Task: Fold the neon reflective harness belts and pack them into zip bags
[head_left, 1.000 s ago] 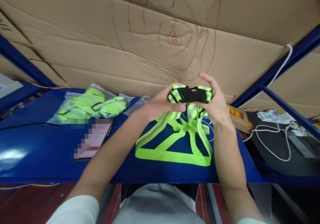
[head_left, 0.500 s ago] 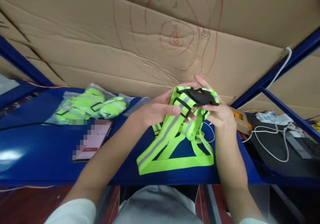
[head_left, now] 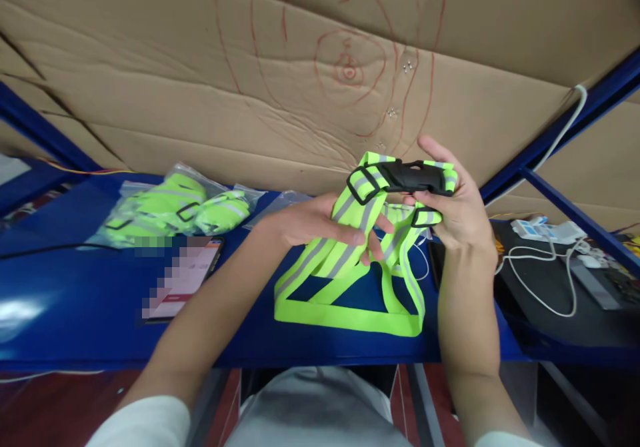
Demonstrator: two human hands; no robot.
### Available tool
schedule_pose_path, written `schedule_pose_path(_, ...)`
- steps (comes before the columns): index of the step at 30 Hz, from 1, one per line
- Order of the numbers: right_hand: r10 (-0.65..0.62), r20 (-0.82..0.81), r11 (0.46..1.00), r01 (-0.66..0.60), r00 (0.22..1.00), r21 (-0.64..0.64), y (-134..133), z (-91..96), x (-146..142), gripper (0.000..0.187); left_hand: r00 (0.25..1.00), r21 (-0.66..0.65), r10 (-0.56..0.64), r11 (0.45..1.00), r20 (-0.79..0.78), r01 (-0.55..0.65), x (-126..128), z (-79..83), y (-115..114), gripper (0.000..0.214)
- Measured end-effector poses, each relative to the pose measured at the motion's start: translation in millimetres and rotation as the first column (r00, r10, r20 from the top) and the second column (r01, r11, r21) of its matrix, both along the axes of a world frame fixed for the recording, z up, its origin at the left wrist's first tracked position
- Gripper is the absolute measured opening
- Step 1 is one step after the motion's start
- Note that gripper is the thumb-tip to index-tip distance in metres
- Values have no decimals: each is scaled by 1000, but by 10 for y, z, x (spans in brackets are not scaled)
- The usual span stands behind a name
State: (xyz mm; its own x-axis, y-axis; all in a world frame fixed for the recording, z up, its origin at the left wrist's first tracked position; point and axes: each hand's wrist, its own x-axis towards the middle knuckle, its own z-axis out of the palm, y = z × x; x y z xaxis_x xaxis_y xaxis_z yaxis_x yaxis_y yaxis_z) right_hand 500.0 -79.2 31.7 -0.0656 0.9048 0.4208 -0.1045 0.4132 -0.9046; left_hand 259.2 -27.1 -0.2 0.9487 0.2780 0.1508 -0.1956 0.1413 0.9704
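Observation:
A neon-yellow reflective strap vest (head_left: pixel 345 313) with grey stripes hangs from both hands, its lower loop resting over the blue table. My left hand (head_left: pixel 345 228) is closed around the folded straps below a black slider (head_left: pixel 364 186), thumb on top. At the upper right, my right hand (head_left: pixel 457 200) grips the end of the black buckle (head_left: pixel 417 177) between thumb and fingers, with its index finger stretched upward. The buckle's two halves sit joined. Another black slider (head_left: pixel 426 218) hangs just under the right thumb.
Clear bags with more neon straps (head_left: pixel 173 210) lie at the back left of the blue table (head_left: pixel 65 287). A phone (head_left: pixel 187 280) rests beside my left forearm. Cardboard (head_left: pixel 300 100) walls the back. White cables (head_left: pixel 543 294) and electronics cover a black surface at right.
Both hands have shifted, the right one farther right and the left one down along the straps. The buckle has come up and right, showing more of its face.

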Motion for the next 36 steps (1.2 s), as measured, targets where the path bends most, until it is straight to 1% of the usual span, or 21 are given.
schedule_pose_path(2, -2, 48, 999, 0, 999, 33, 2, -12, 5, 77, 992, 158, 123, 980, -10, -120, 17, 63, -52, 34)
schedule_pose_path(4, 11, 74, 999, -14, 997, 46, 24, -46, 6, 76, 970, 358, 244, 906, -8, -225, 26, 120, -85, 26)
schedule_pose_path(5, 19, 79, 999, -23, 997, 47, 42, -70, 4, 72, 959, 435, 282, 864, -1, -253, 27, 139, -93, 24)
schedule_pose_path(6, 25, 79, 998, -29, 997, 49, 64, -97, 1, 68, 954, 471, 299, 841, 5, -266, 25, 150, -96, 24)
schedule_pose_path(7, 26, 71, 998, -30, 997, 53, 87, -125, -6, 63, 954, 461, 299, 846, 9, -269, 24, 154, -98, 26)
schedule_pose_path(9, 28, 36, 998, -30, 999, 54, 133, -179, -32, 55, 960, 349, 280, 900, 1, -262, 37, 146, -110, 30)
schedule_pose_path(10, 29, 8, 998, -30, 1000, 46, 150, -201, -53, 54, 955, 295, 296, 914, -10, -280, 54, 138, -121, 31)
schedule_pose_path(11, 31, -24, 999, -30, 999, 35, 161, -218, -82, 54, 938, 267, 346, 905, -10, -331, 79, 128, -136, 31)
schedule_pose_path(13, 20, -80, 1000, -18, 997, 25, 163, -238, -164, 56, 872, 293, 487, 828, 48, -478, 148, 103, -168, 29)
schedule_pose_path(15, -24, -105, 998, 31, 994, 59, 146, -245, -272, 55, 818, 328, 561, 755, 125, -567, 224, 70, -188, 31)
schedule_pose_path(18, -97, -112, 983, 112, 989, 145, 119, -262, -439, 46, 793, 344, 585, 720, 168, -603, 313, -4, -180, 46)
schedule_pose_path(21, -148, -67, 963, 159, 987, 216, 110, -289, -508, 38, 713, 377, 672, 619, 200, -689, 361, -94, -141, 52)
schedule_pose_path(22, -153, -24, 959, 154, 988, 238, 107, -290, -491, 39, 699, 375, 684, 604, 209, -703, 371, -120, -127, 52)
schedule_pose_path(24, -106, 109, 964, 75, 988, 257, 91, -264, -395, 49, 700, 311, 681, 631, 216, -710, 385, -160, -101, 51)
schedule_pose_path(27, 63, 314, 974, -127, 947, 190, 36, -166, -186, 84, 704, 141, 682, 691, 199, -709, 399, -188, -81, 49)
schedule_pose_path(28, 96, 353, 974, -161, 931, 161, 13, -129, -129, 93, 700, 109, 687, 694, 195, -712, 402, -192, -80, 50)
schedule_pose_path(29, 94, 374, 978, -156, 923, 140, -11, -95, -89, 96, 700, 101, 687, 696, 196, -711, 406, -195, -80, 50)
schedule_pose_path(31, -6, 390, 989, -51, 921, 136, -51, -42, -61, 83, 711, 119, 672, 704, 209, -700, 412, -201, -86, 51)
schedule_pose_path(33, -130, 405, 984, 67, 905, 166, -81, -9, -85, 60, 739, 100, 646, 736, 192, -669, 414, -212, -92, 53)
schedule_pose_path(34, -169, 410, 978, 99, 896, 186, -92, 4, -105, 50, 767, 59, 622, 770, 159, -636, 414, -220, -94, 54)
schedule_pose_path(36, -201, 398, 967, 117, 895, 225, -113, 25, -137, 37, 856, -81, 511, 859, 74, -506, 415, -246, -95, 56)
